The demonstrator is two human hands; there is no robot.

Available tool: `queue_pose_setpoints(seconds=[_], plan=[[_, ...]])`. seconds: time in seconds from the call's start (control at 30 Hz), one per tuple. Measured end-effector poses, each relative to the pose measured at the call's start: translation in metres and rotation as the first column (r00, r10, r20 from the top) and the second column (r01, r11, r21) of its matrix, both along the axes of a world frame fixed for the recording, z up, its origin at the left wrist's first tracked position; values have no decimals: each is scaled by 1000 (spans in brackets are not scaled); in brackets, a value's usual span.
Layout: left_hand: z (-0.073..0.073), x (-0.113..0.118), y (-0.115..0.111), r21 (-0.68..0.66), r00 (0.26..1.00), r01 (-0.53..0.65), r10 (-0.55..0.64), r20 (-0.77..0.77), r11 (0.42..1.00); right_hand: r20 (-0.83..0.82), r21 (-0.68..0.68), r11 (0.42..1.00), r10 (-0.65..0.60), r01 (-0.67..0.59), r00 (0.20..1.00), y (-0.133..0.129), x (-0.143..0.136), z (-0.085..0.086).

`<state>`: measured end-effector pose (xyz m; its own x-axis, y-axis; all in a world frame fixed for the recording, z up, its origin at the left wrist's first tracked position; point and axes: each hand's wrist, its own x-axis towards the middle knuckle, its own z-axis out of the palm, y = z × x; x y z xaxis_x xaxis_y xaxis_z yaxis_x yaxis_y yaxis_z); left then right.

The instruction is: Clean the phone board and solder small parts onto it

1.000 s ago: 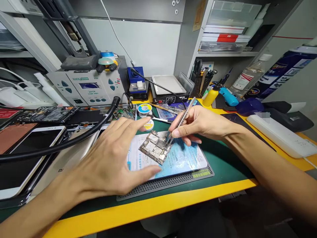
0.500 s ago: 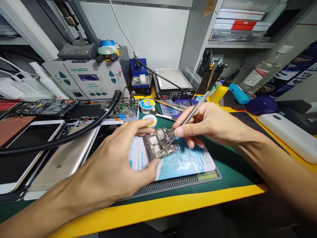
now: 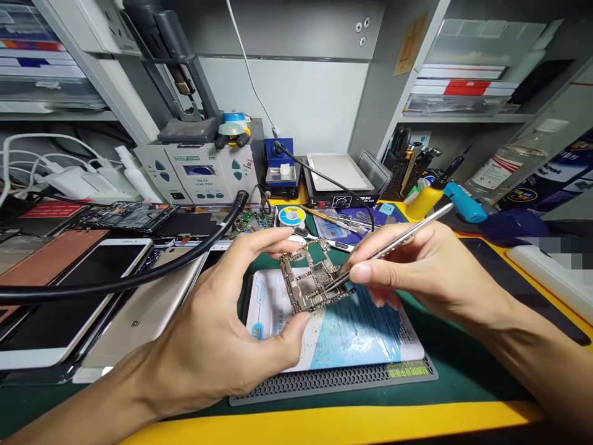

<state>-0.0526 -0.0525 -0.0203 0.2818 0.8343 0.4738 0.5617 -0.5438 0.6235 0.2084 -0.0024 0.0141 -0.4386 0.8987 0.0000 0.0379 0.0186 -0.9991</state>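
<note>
My left hand (image 3: 231, 315) grips a phone logic board (image 3: 319, 274) by its edges, thumb at the near side and fingers at the far side. The board is tilted, with metal shields, small chips and openings on it. Fine metal tweezers (image 3: 403, 242) are pinched in my right hand (image 3: 412, 266). Their tips rest on or just over the board's middle, near a dark square chip area; contact is hard to tell. Below the board lies a blue-and-white pad (image 3: 365, 346), on a grey honeycomb mat (image 3: 324, 388).
A thick black hose (image 3: 139, 284) crosses the left side over several phones (image 3: 134, 315). Behind stand a hot-air station (image 3: 194, 176), a small hot plate (image 3: 340, 173) and a solder spool (image 3: 291, 216). A brush (image 3: 336, 245) lies beyond the board. Bottles (image 3: 428, 198) stand right.
The view has shifted, so the scene sits lower and further right. The logic board looks raised and more tilted over the pad. Both hands keep their holds, and the tweezers lie at a flatter angle.
</note>
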Motion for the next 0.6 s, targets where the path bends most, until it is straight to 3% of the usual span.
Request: queue_pose_setpoints(seconds=[0.13,0.6], plan=[[-3,-2,2,86,999,18,-14,-42,996,-3,45,999,-31,31,1000,-4,-3,3],[-1,-2,1,109,996,39,-30,-79,993,8,81,996,-33,32,999,-6,-4,2]])
